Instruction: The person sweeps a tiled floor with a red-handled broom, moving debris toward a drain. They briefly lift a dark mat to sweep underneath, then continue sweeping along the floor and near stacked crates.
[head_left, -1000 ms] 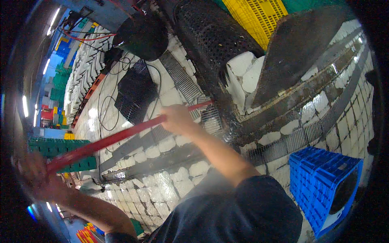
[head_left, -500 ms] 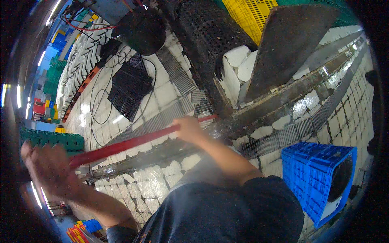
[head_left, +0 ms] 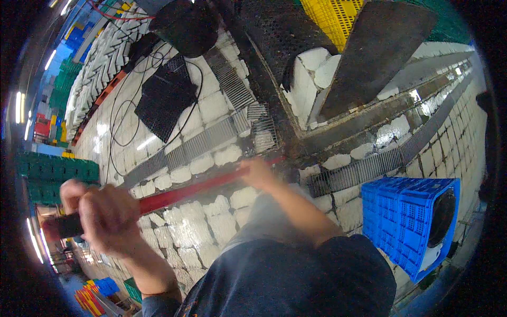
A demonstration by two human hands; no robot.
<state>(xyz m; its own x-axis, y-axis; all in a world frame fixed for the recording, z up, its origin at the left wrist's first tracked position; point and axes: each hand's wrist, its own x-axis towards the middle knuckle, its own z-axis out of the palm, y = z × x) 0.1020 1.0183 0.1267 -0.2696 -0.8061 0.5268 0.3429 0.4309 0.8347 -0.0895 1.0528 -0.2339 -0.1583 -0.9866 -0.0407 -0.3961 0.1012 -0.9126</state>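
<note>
Currently grips a long pole (head_left: 193, 190) with left hand (head_left: 109, 216) and right hand (head_left: 258, 173): red between them, black beyond the left.

Red pole (head_left: 190, 191), 8 o'clock to centre: smooth coat, dull sheen; I can't tell paint from plastic. Black section (head_left: 71, 226) near its 8 o'clock end: matt.

My shirt (head_left: 296, 280), 6 o'clock: dark cloth, matt, soft creases.

Floor tiles (head_left: 211, 222), 7 o'clock: hard, pale, uneven faces, wet gloss, rough dark joints.

Slatted grating (head_left: 369, 170), 3 o'clock: ribbed, grey, looks like metal.

Blue crate (head_left: 391, 222), 4 o'clock: moulded plastic, ribbed, slightly glossy.

Yellow crate (head_left: 338, 21), 1 o'clock: perforated plastic.

Dark board (head_left: 380, 58), 2 o'clock: matt, grainy; I can't name its material.

Black mat (head_left: 166, 98), 10 o'clock: textured, rubber-like to my eye.

Green crates (head_left: 58, 174), 9 o'clock: plastic, ridged.
</note>
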